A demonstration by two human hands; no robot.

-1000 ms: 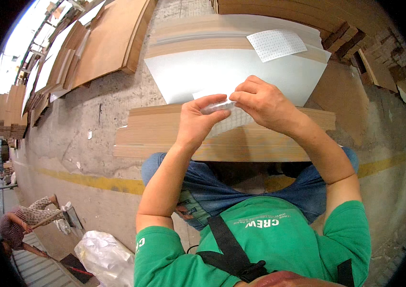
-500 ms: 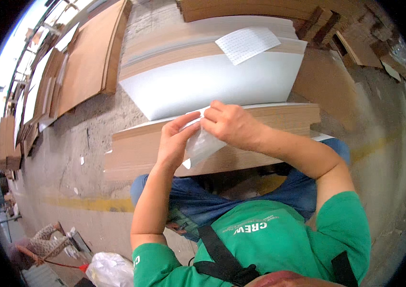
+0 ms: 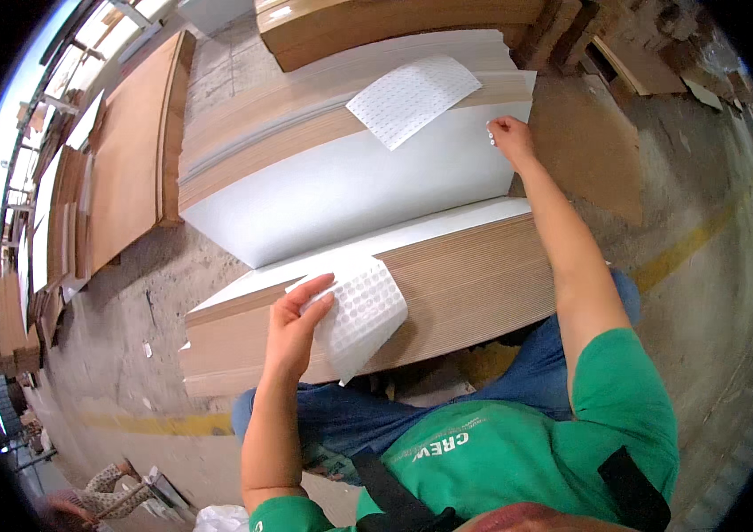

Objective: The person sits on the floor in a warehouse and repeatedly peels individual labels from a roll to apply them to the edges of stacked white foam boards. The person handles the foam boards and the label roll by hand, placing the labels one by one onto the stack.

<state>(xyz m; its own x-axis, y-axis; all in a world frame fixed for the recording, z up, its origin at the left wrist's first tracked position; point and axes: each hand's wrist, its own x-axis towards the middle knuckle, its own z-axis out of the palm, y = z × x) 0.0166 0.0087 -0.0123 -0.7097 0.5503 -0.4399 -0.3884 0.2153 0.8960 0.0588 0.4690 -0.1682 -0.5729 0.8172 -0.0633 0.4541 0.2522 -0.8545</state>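
Observation:
My left hand [image 3: 294, 326] pinches the edge of a white sheet of round stickers [image 3: 364, 306] between thumb and fingers. The sheet hangs over the near stack of cardboard [image 3: 447, 297], its lower corner curling. Out to the far right, my right hand [image 3: 513, 142] is closed with a few small round white stickers [image 3: 491, 138] at its fingertips. It is over the right end of a white-faced board [image 3: 350, 182], which leans against more stacked cardboard; whether it touches the board I cannot tell. A second sticker sheet [image 3: 415, 96] lies across the top edges of that stack.
Large brown cardboard sheets [image 3: 132, 146] stand stacked at the left. A long brown carton stack [image 3: 394, 27] lies beyond the boards. Cardboard [image 3: 593, 151] rests on the concrete floor at the right. Another person's patterned sleeve [image 3: 110, 483] shows at the lower left.
My hands have parted. The right hand has moved far right with small stickers at its fingertips; the left has come lower and nearer, still holding the sheet, whose dotted face now shows.

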